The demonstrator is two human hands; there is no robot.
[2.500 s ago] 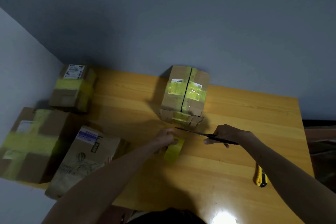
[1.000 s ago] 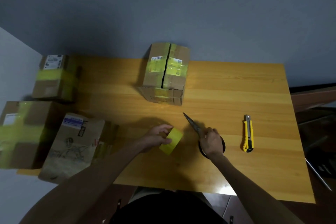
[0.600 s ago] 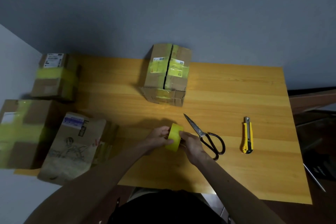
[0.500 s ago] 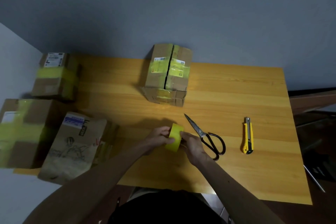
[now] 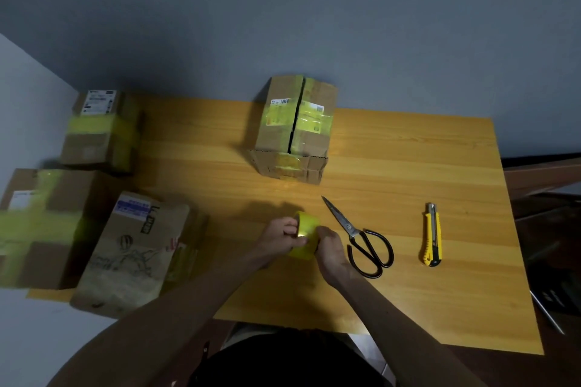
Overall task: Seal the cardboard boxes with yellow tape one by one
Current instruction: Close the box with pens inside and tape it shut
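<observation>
Both hands meet on the roll of yellow tape [image 5: 306, 234], at the front-middle of the wooden counter [image 5: 408, 166]. My left hand [image 5: 281, 237] curls round the roll's left side, thumb laid on its face. My right hand [image 5: 331, 250] clamps the right side, fingers wrapped over the rim. I cannot tell whether the roll touches the counter or hangs just above it.

The upright cardboard box [image 5: 295, 129] stands beyond the hands, near the back edge and well apart from the roll. Yellow tape bands cross its top. A dark seam between its 2 top flaps runs front to back. Another yellow patch sits on its front face.

Black-handled scissors [image 5: 361, 236] lie just right of my right hand, blades together, tips pointing toward the box, loops nearest me. A yellow utility knife [image 5: 432, 236] lies farther right, apart from the scissors.

3 more boxes crowd the left end:
- small labelled box [image 5: 100, 129] at the back, with 1 yellow band round it
- large box [image 5: 41, 226] at far left, with crossed yellow tape, blurred
- printed box [image 5: 135, 254] at the front-left corner, with a blue-and-white label and a line drawing, near my left forearm
</observation>
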